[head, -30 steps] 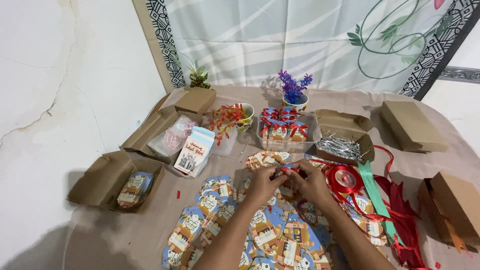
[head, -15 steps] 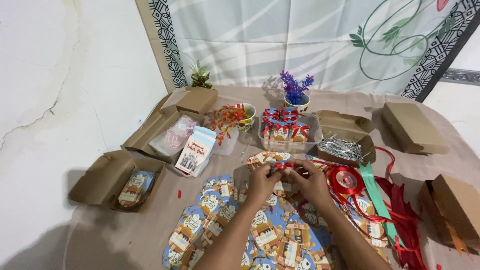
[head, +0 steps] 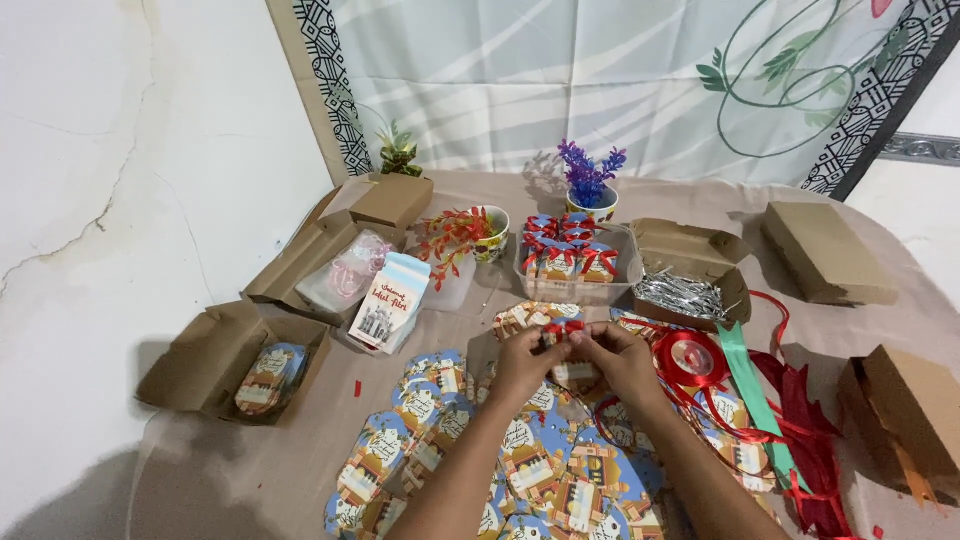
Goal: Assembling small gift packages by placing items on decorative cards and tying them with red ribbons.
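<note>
A small red ribbon bow (head: pixel 562 328) is pinched between left hand (head: pixel 527 358) and right hand (head: pixel 625 356), both grips clamped; it could slip loose among the cards (head: pixel 530 465).

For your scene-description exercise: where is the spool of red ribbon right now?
In the head view, the spool of red ribbon lies on the table just right of the right hand, below the open cardboard box of silver strips and beside the green ribbon.

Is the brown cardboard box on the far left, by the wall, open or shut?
Open. The brown box has its lid flap folded back, and a stack of printed cards shows inside it.
</note>
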